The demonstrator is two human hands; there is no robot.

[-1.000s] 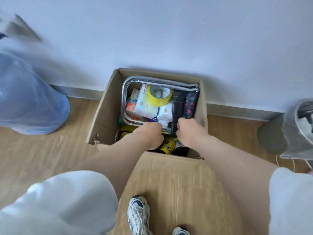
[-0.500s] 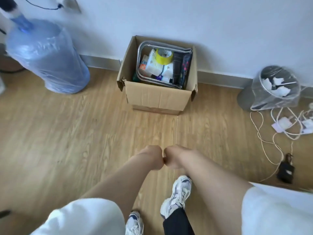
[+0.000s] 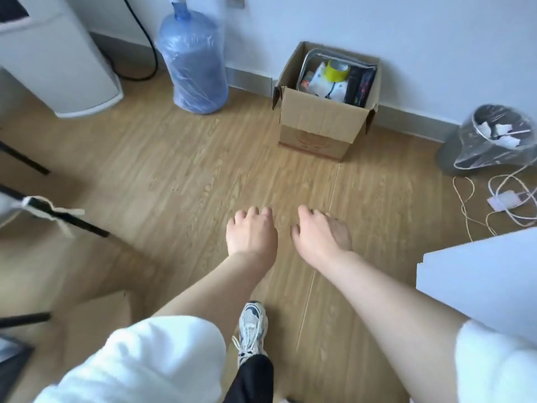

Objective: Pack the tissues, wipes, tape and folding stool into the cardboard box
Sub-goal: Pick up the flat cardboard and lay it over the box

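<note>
The cardboard box [image 3: 321, 126] stands on the floor against the far wall, its top open. Inside it I see the folding stool's chrome frame [image 3: 307, 58] and dark seat [image 3: 359, 85], a yellow roll of tape [image 3: 336, 71] and white packs of tissues and wipes [image 3: 325, 84]. My left hand [image 3: 251, 232] and my right hand [image 3: 319, 234] hover side by side over the floor, well short of the box. Both are empty, palms down, fingers loosely spread.
A blue water bottle [image 3: 194, 61] stands left of the box by a white appliance [image 3: 55, 59]. A bin lined with clear plastic [image 3: 491, 141] and loose cables with a charger [image 3: 505, 199] lie at right. A white surface [image 3: 479, 280] juts in at right; dark chair legs [image 3: 69, 221] at left.
My hands left the stool frame inside the box, drew back as fists, and now have opened. The view has pulled away, so the box sits farther off.
</note>
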